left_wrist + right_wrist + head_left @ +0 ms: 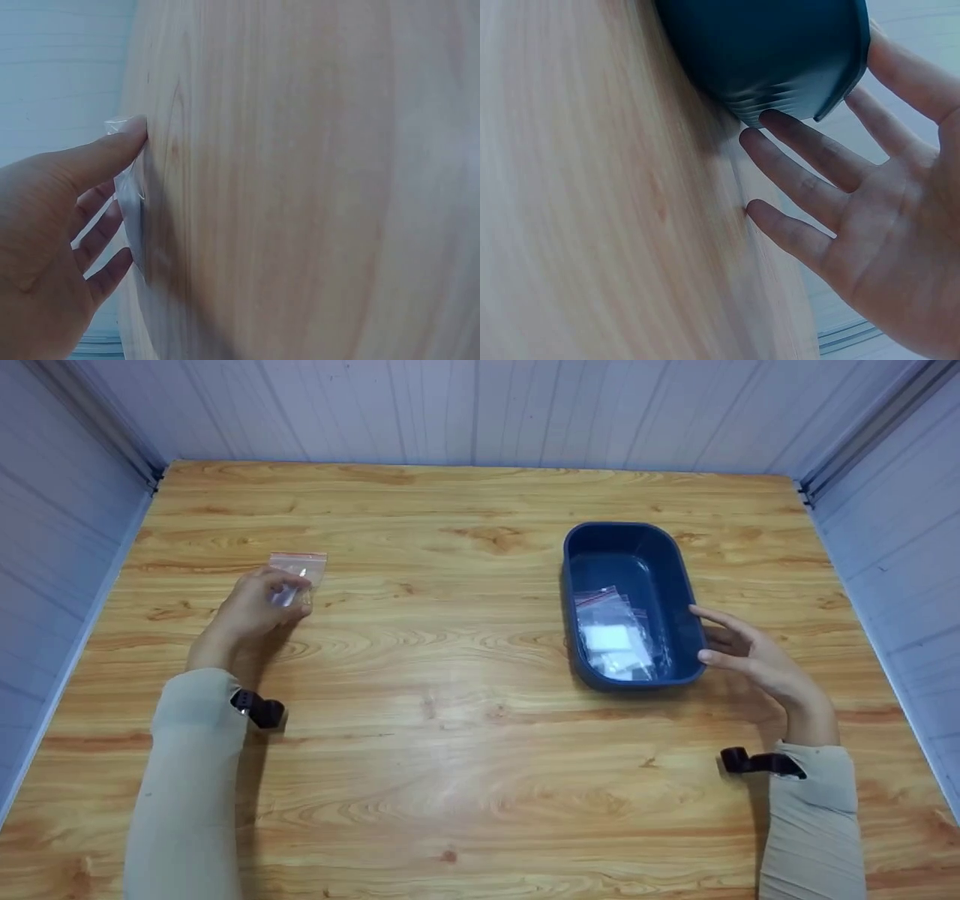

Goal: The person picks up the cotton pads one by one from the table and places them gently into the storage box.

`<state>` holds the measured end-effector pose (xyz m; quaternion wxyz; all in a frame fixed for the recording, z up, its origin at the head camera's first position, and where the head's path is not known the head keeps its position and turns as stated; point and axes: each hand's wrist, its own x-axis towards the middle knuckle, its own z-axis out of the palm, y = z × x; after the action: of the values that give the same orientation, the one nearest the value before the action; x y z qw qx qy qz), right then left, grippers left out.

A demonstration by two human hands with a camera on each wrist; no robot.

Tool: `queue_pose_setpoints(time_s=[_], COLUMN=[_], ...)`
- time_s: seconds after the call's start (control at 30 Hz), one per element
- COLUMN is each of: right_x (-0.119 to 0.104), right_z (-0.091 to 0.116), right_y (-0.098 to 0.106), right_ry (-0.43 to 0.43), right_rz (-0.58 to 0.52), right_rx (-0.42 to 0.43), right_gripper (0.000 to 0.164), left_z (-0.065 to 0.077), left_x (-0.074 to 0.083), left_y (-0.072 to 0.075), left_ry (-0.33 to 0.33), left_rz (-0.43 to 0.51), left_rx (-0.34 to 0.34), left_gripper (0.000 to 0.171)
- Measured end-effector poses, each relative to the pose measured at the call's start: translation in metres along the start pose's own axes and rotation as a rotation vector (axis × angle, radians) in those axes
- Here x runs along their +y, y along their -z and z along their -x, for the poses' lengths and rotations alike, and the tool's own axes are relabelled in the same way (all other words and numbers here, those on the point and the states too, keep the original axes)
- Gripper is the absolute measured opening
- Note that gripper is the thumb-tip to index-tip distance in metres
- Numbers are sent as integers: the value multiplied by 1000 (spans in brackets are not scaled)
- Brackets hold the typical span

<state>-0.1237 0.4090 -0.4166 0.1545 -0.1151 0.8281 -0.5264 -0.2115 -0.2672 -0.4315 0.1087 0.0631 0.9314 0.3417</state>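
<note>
A small clear zip-lock bag (304, 564) with a red seal line is at the left of the table. My left hand (259, 600) pinches it between thumb and fingers. In the left wrist view, crinkled plastic of the bag (131, 214) shows beyond the thumb, just at the wooden surface. On the right is a dark blue plastic bin (626, 540) with several zip-lock bags (611, 634) lying in its near part. My right hand (757, 656) touches the bin's right rim with fairly straight, spread fingers. The right wrist view shows that hand beside the bin's outer wall (772, 52).
The wooden table (450, 750) spans the view, with pale panel walls (472, 412) at the back and both sides. A dark wrist mount (259, 710) juts from the left sleeve, another wrist mount (757, 763) from the right sleeve.
</note>
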Motion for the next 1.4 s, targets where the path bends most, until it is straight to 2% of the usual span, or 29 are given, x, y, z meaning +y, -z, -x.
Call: queue_pose_setpoints(time_s=[0.2, 0.37, 0.67, 0.8, 0.97, 1.13, 1.4], right_x=[-1, -1, -1, 0, 0, 0, 1], right_z=[0, 1, 1, 1, 3, 4, 2], right_y=[0, -1, -1, 0, 0, 1, 2], right_ry=[-9, -11, -8, -5, -17, -17, 14], right_rz=[17, 25, 15, 22, 20, 21, -5], right_rx=[6, 9, 3, 6, 8, 6, 2], right_gripper=[61, 61, 61, 61, 61, 61, 61], left_z=[0, 1, 6, 8, 9, 10, 6], left_x=[0, 0, 0, 1, 5, 13, 27], left_y=[-2, -3, -2, -1, 0, -1, -7], left_ry=[-2, 19, 68, 67, 42, 32, -16], left_rz=[37, 65, 99, 129, 139, 142, 189], left_rx=[-6, 31, 67, 88, 173, 273, 379], left_gripper=[37, 33, 36, 39, 43, 39, 35])
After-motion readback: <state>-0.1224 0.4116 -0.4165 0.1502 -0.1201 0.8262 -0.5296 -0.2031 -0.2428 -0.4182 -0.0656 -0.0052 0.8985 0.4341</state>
